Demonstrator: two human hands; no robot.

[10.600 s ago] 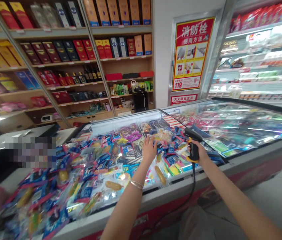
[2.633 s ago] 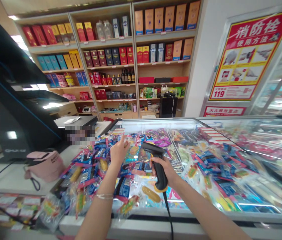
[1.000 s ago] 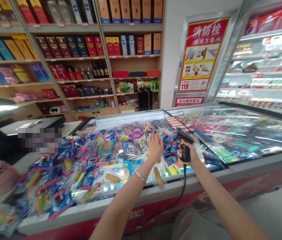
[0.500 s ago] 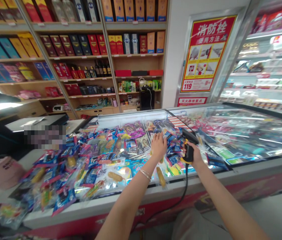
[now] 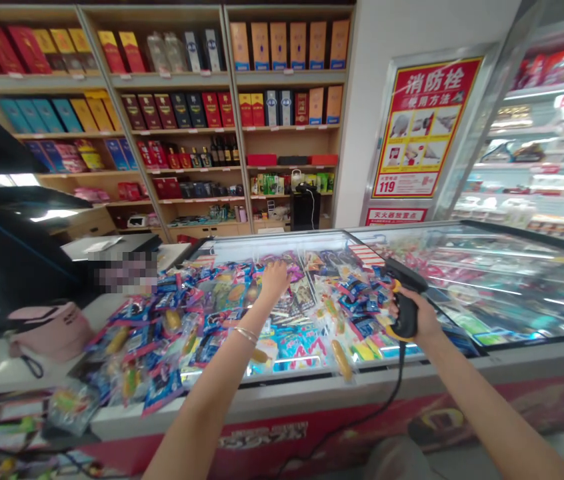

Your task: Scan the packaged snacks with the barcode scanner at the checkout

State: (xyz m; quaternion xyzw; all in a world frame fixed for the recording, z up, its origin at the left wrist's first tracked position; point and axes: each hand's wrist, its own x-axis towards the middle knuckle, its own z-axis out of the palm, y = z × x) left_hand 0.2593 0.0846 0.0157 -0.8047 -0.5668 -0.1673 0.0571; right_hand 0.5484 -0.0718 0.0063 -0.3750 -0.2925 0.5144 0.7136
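In my right hand is a black and yellow barcode scanner. My fingers wrap round its grip, and its cord hangs down from the handle. My left hand hovers over the middle of the chest freezer, near a purple packet. Its fingers are bent and close together; whatever lies under them is hidden. Blue snack packets lie just left of the scanner. A yellow corn cob in clear wrap rests at the near edge. More blue packets and wrapped corn are heaped at the left.
A pink bag stands on the left counter, beside a dark machine. Boxed goods fill the shelves behind the freezer. The freezer's glass section extends right. The scanner cord crosses the freezer's red front.
My left hand has moved left, away from the blue packets near the scanner, and its fingers have drawn together. The scanner stays in my right hand. The view has shifted.
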